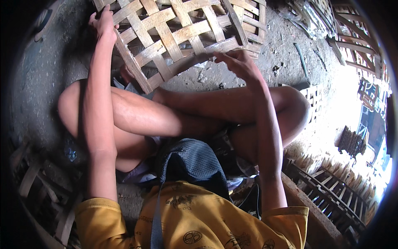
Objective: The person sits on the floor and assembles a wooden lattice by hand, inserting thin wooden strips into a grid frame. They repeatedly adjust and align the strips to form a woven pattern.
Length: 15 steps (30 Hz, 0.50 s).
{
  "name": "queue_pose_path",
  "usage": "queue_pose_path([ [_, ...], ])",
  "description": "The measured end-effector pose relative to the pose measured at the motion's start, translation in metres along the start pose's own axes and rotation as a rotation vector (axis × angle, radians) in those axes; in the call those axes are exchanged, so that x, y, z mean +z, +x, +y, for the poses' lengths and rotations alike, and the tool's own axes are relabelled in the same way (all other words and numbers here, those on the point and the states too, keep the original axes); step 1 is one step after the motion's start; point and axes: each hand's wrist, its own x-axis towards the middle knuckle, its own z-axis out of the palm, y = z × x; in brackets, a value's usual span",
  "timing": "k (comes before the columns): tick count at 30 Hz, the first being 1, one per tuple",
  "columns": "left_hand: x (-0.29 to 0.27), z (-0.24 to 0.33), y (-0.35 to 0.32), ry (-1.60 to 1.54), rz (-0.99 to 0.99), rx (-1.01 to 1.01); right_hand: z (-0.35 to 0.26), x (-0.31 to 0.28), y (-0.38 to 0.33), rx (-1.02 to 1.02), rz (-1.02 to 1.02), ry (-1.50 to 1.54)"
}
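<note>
The woven bamboo panel [178, 33] occupied the upper centre of the frame. The left hand [103, 23] gripped its upper-left edge; the right hand [238, 62], fingers loosely spread, touched its lower rim. Grey concrete floor [286, 50] lay beneath.

You wear a mustard-yellow short-sleeved shirt [195, 222] printed with dark round emblems, and a blue-grey strap [156, 220] runs down its front. Your forearms and knees are bare, and a dark mesh cloth [192, 164] lies over your lap.
</note>
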Motion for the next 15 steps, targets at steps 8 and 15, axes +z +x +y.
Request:
queue_pose_path([
  [8,-0.012,0.007,-0.004,0.02,0.023,0.0,0.002,0.02,0.01,0.092,-0.143,0.224],
  [15,0.001,0.003,-0.003,0.024,0.04,-0.015,0.034,-0.006,0.009,-0.012,0.128,-0.449],
])
